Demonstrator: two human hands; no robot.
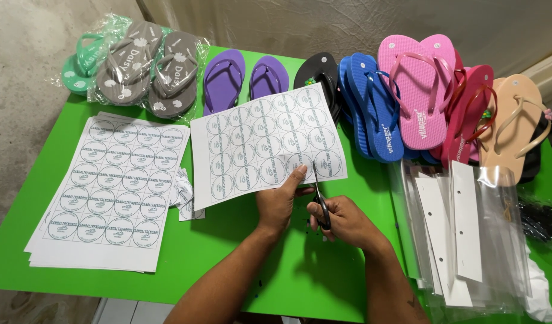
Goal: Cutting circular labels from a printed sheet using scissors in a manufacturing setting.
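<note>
Home packing workshop: flip-flops (402, 90), label sheets (108, 186).

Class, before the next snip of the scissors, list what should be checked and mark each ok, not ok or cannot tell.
1. Left hand grips label sheet at its lower edge: ok.
2. Right hand holds scissors: ok.
3. Blades meet the sheet's lower edge: ok.
4. Left fingers clear of blades: cannot tell, they look close.
5. Cut follows a printed circle: cannot tell.

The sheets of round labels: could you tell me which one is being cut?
The single sheet held up by the left hand, with scissors in the right hand at its lower edge. The other sheets lie stacked flat.
</note>
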